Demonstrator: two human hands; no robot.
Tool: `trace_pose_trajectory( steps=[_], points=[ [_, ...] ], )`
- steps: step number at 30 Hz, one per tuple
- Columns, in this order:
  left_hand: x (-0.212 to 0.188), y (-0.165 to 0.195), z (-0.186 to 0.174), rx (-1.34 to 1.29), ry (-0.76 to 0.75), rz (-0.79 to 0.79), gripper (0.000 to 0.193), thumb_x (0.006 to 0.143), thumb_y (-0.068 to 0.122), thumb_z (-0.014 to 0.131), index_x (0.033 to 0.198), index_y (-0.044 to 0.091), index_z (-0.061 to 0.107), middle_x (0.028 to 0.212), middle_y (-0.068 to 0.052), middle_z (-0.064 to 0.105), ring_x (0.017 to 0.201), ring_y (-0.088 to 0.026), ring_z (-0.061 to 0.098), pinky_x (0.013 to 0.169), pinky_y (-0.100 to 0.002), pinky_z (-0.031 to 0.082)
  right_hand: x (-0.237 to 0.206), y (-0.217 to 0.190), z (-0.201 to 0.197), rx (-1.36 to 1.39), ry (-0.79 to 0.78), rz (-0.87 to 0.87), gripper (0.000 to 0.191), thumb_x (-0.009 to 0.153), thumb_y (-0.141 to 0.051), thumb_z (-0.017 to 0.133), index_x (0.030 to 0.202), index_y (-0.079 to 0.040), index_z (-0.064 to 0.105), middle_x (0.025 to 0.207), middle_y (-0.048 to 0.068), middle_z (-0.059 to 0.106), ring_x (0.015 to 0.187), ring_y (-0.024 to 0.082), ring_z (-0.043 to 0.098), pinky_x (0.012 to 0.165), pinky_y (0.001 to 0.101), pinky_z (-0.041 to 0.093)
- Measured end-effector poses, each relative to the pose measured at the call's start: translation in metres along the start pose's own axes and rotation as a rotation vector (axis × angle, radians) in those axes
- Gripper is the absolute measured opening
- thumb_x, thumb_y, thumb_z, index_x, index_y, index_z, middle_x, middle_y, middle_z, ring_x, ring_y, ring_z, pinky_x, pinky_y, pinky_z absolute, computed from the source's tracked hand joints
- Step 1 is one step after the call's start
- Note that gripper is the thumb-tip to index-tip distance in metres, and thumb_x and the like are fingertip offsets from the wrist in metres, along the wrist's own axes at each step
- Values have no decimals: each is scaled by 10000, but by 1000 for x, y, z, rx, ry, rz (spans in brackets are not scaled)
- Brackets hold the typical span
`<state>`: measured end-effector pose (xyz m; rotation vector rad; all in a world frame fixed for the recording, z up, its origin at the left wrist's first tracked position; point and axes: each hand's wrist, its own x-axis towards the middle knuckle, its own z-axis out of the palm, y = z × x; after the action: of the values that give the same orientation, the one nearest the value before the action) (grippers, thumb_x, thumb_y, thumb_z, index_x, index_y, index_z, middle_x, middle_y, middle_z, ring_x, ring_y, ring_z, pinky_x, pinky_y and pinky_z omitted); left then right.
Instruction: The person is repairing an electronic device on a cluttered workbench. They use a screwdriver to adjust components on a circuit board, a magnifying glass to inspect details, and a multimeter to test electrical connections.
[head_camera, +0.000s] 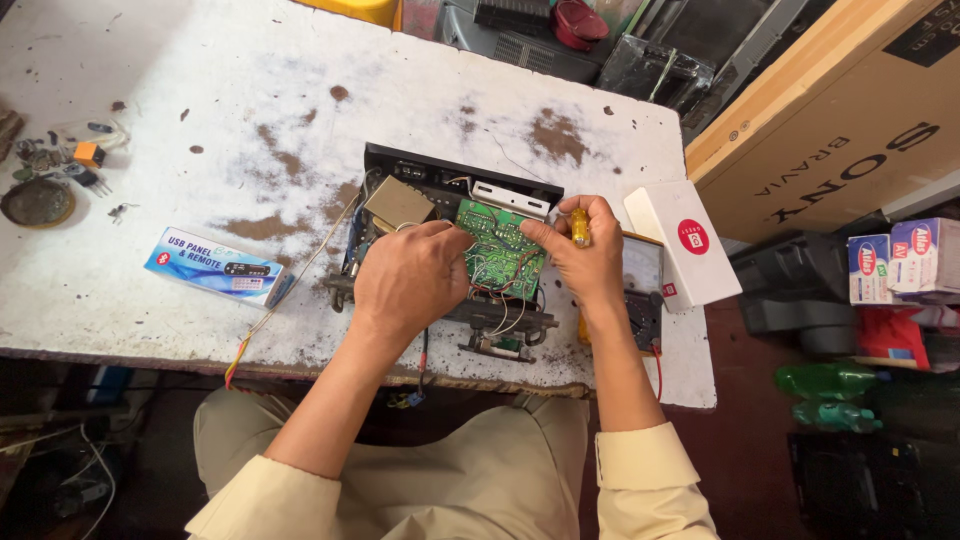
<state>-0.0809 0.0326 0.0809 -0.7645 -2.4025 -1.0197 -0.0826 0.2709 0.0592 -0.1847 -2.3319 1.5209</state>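
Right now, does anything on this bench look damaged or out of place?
Yes. The white tabletop is worn through in brown patches, and the opened device has loose wires trailing over its front edge.

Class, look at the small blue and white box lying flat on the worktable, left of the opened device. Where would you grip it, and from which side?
Grip the blue and white box across its two long edges, coming from above. It lies flat and slightly angled, with bare table around it, so both long sides look free. The thin wire passing its right end suggests avoiding that end.
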Motion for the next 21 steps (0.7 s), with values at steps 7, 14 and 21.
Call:
trace_pose_trajectory(
  steps=[7,14,21],
  points=[
    [0,0,-1,-2,20,-6,94,804,67,608,798,97,697,793,-87,685,721,-332,686,629,-450,546,2,3,-4,152,-53,74,389,796,-99,888,1035,-72,582,782,-22,610,655,45,568,533,212,495],
    [0,0,-1,15,2,-11,79,811,72,617,775,90,685,797,-87,688,730,-329,690,641,-449,550,1,-3,-9,223,-62,134,396,780,-144,876,1044,-78,589,808,-18,626,677,55,596,538,221,509],
    [1,0,-1,9,-3,0,72,801,77,622,784,93,691,799,-89,691,721,-331,690,629,-453,546,5,-4,9,-237,40,-108,556,719,-246,988,1028,-42,574,768,-4,596,665,81,545,557,230,474]
  ],
)
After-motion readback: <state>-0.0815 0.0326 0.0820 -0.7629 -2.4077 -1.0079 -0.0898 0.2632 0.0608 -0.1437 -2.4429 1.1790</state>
